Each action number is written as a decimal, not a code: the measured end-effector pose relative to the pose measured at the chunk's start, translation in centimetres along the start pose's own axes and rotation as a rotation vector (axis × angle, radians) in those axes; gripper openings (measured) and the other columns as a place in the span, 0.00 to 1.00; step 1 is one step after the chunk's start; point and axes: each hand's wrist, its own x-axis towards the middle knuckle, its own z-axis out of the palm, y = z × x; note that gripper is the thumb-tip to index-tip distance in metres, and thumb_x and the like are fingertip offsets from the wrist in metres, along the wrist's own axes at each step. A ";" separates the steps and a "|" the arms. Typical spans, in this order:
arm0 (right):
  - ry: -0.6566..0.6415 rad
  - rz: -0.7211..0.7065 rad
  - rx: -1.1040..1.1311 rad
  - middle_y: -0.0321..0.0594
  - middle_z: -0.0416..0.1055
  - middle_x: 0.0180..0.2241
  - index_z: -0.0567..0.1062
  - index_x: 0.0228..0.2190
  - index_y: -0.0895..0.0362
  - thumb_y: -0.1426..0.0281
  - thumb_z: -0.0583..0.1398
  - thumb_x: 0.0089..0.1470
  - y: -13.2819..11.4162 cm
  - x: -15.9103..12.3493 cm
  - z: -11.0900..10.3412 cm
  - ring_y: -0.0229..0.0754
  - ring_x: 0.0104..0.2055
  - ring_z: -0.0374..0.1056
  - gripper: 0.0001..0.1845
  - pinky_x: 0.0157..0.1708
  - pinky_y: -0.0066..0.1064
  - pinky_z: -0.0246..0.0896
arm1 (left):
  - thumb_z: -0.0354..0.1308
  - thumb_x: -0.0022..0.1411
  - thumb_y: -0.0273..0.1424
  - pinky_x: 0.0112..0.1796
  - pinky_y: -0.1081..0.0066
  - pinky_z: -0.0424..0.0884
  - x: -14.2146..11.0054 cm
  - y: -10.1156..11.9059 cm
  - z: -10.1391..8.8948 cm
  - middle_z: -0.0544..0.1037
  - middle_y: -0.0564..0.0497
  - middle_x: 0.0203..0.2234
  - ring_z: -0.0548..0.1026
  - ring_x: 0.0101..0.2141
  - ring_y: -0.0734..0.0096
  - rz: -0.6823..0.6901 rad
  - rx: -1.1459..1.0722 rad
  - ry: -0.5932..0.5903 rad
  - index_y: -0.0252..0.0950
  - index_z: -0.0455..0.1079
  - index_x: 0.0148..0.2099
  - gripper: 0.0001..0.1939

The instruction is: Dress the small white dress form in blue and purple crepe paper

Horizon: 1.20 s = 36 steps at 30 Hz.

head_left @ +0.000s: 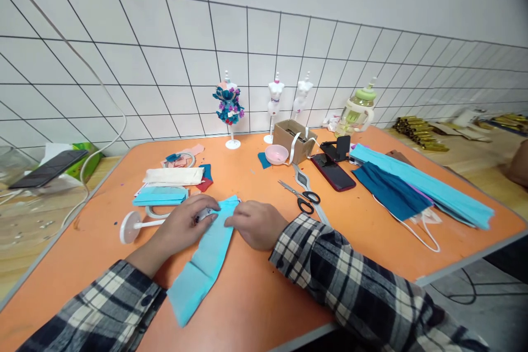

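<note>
My left hand (187,223) is closed around a small white dress form lying on its side, its round base (130,226) pointing left. Most of the form's body is hidden under my fingers. A light blue strip of thin fabric (206,258) with a crosswise crease runs from the form down toward the table's front edge. With fingertips pressed together, my right hand (258,224) pinches the strip's upper right edge. Just beyond that hand lie black-handled scissors (303,198), their blades partly spread.
On the orange table (256,286) stand a decorated dress form (229,104), two bare ones, a cardboard box (295,140), a pink bowl (276,154) and a bottle (357,110). Folded fabrics (160,196) lie left; a phone (333,172), a dark blue mask (391,190) and blue fabric (424,184) lie right.
</note>
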 end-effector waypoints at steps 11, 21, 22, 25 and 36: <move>-0.119 -0.210 -0.472 0.38 0.71 0.36 0.72 0.39 0.52 0.72 0.51 0.69 0.2 0.0 0.6 0.39 0.37 0.64 0.11 0.26 0.31 0.49 | 0.52 0.68 0.35 0.48 0.62 0.70 -0.5 -0.1 0.6 0.78 0.46 0.43 0.75 0.46 0.60 -0.008 0.012 0.074 0.38 0.70 0.48 0.11; 0.001 -0.050 -0.351 0.37 0.74 0.35 0.75 0.38 0.52 0.72 0.54 0.66 0.8 -0.1 0.9 0.39 0.38 0.68 0.10 0.31 0.30 0.54 | 0.48 0.59 0.17 0.48 0.61 0.70 -1.6 -0.1 -0.1 0.78 0.46 0.45 0.74 0.47 0.62 0.302 0.099 0.026 0.38 0.68 0.52 0.22; -0.001 -0.045 -0.338 0.37 0.75 0.36 0.75 0.38 0.52 0.72 0.54 0.65 0.9 -0.1 0.9 0.39 0.38 0.68 0.09 0.32 0.30 0.55 | 0.49 0.59 0.18 0.49 0.61 0.71 -1.6 -0.1 0.1 0.78 0.46 0.45 0.74 0.47 0.62 0.286 0.096 0.025 0.38 0.68 0.52 0.21; -0.002 -0.030 -0.303 0.37 0.77 0.38 0.76 0.38 0.52 0.72 0.55 0.64 1.1 -0.1 0.7 0.39 0.40 0.70 0.09 0.35 0.29 0.58 | 0.52 0.60 0.21 0.49 0.61 0.71 -1.4 -0.2 0.5 0.78 0.46 0.45 0.74 0.47 0.61 0.263 0.093 0.038 0.38 0.69 0.52 0.19; 0.014 0.048 -0.204 0.38 0.76 0.43 0.77 0.41 0.53 0.71 0.59 0.60 1.2 -0.1 0.5 0.39 0.41 0.72 0.09 0.35 0.29 0.60 | 0.50 0.64 0.22 0.42 0.62 0.73 -1.2 -0.2 0.6 0.82 0.48 0.38 0.79 0.40 0.62 0.256 0.194 0.105 0.38 0.75 0.42 0.13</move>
